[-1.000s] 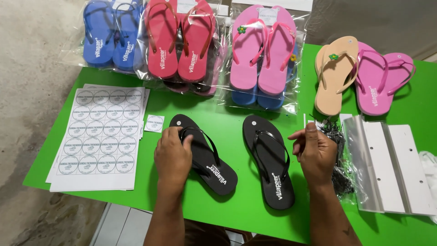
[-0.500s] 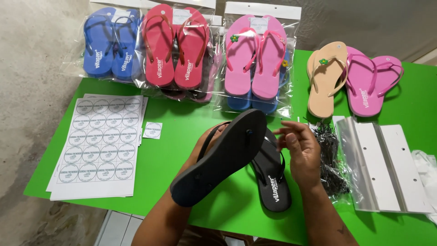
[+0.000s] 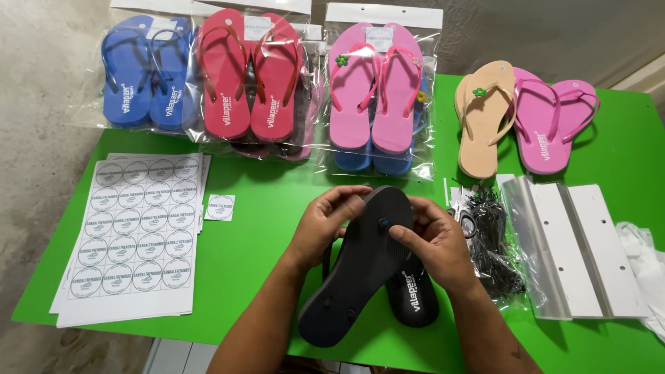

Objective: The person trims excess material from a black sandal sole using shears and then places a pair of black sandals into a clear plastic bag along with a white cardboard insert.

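Observation:
My left hand [image 3: 325, 225] grips a black flip-flop [image 3: 360, 266] by its toe end and holds it sole-up, tilted over the green table [image 3: 270, 208]. My right hand [image 3: 429, 242] presses its fingers on the same upturned sole, close to the toe plug. A second black flip-flop [image 3: 414, 299] lies strap-up on the table beneath them, mostly covered by the raised one and my right hand.
Bagged pairs of blue [image 3: 142, 73], red [image 3: 249, 76] and pink flip-flops [image 3: 374, 86] line the far edge. A loose tan flip-flop [image 3: 481, 125] and a pink pair [image 3: 547, 125] lie right. Round-sticker sheets [image 3: 135, 235], one cut sticker [image 3: 219, 207], black ties [image 3: 495, 249], scissors [image 3: 463, 218] and clear bags [image 3: 568, 242] flank my hands.
A second ago both black flip-flops lay flat. My left hand lifted the left one and turned it sole-up; my right hand has now moved onto its sole.

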